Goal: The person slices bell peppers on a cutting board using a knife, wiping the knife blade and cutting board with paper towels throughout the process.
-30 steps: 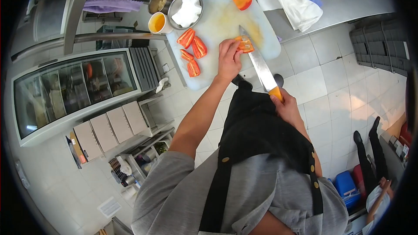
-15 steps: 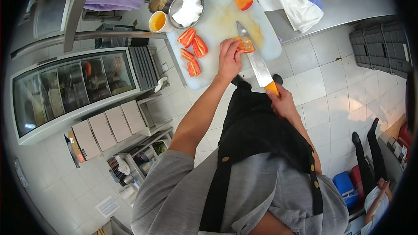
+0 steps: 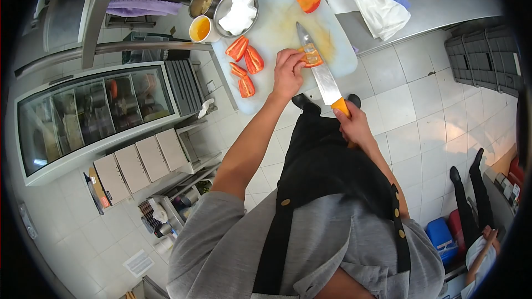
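1. By the left hand (image 3: 289, 72), in the head view, a pepper piece (image 3: 314, 60) is pinched at its left end, towards the near edge of the cutting board (image 3: 277, 19); by the right hand (image 3: 354, 124), a knife (image 3: 326, 80) is gripped at its handle.
2. Cut red pieces (image 3: 254, 60) are gathered along the board's left edge. The pinched piece is met by the blade; how deeply cannot be told. One orange piece (image 3: 308, 1), set near the far edge, appears not yet sliced.
3. The knife's long axis is slanted, its tip pointed at the far edge, its handle held beyond the near edge. The pinched piece is laid crosswise.
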A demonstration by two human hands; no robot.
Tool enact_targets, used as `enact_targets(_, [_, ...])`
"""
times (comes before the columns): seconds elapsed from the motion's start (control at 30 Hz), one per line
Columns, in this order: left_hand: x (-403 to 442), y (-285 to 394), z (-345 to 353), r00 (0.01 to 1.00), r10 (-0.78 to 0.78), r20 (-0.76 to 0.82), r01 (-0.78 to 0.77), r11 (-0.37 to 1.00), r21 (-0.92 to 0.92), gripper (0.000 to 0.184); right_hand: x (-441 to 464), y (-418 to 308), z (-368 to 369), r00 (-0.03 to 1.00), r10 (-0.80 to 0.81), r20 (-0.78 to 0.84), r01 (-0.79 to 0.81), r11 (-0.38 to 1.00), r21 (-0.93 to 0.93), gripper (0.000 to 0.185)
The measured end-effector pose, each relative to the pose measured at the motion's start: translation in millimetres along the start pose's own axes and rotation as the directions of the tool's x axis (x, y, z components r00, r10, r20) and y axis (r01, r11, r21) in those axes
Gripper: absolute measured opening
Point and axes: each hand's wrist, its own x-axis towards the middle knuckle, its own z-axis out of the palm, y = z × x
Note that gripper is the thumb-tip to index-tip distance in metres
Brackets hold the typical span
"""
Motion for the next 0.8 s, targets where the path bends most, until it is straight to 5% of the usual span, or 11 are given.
enact_targets(0.8, [-3.9,-6.0,-2.9,0.999,-0.034,-0.014,0.033,0.998,-0.049,0.032,-12.4,-1.4,-4.5,1.000,0.026,0.000,-0.026,0.997,-0.074,0.036])
